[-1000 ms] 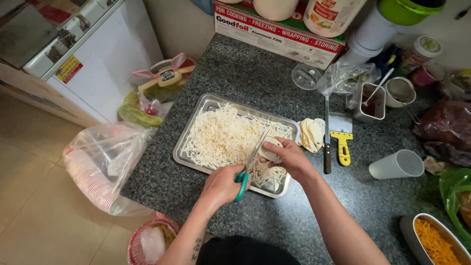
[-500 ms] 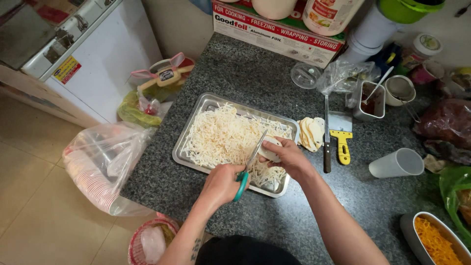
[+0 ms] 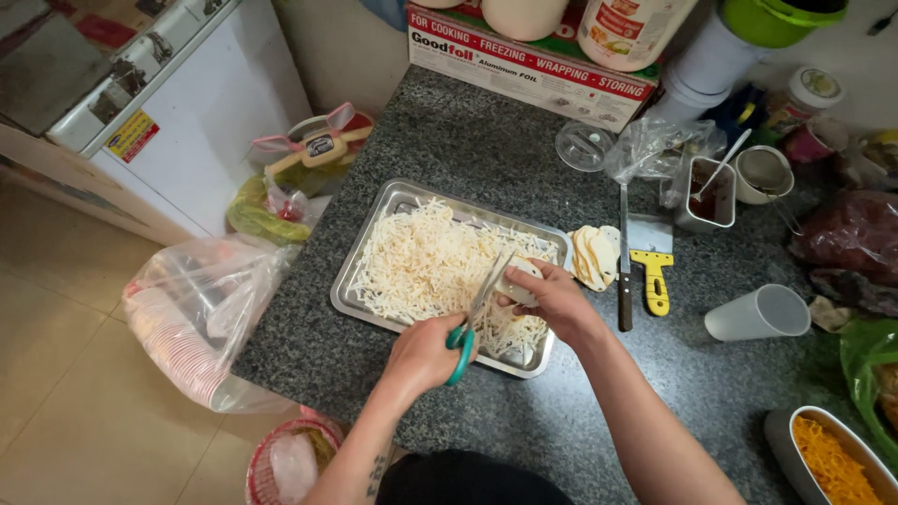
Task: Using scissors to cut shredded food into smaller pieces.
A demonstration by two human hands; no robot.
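Note:
A metal tray (image 3: 351, 281) on the dark granite counter holds a heap of thin white shreds (image 3: 421, 262). My left hand (image 3: 426, 353) grips green-handled scissors (image 3: 472, 318) whose blades point up over the tray's right end. My right hand (image 3: 552, 297) holds a pale round slice (image 3: 520, 278) at the blade tips, above the shreds. A small stack of the same pale slices (image 3: 591, 254) lies on the counter just right of the tray.
A knife (image 3: 623, 262) and a yellow-handled scraper (image 3: 652, 266) lie right of the slices. A white cup (image 3: 758, 313) lies on its side. Boxes, jars and bowls crowd the back. A bowl of orange shreds (image 3: 832, 463) sits at lower right. Bags stand left, off the counter.
Both hands stay at the tray's right end; the scissors and the slice have shifted only slightly between frames.

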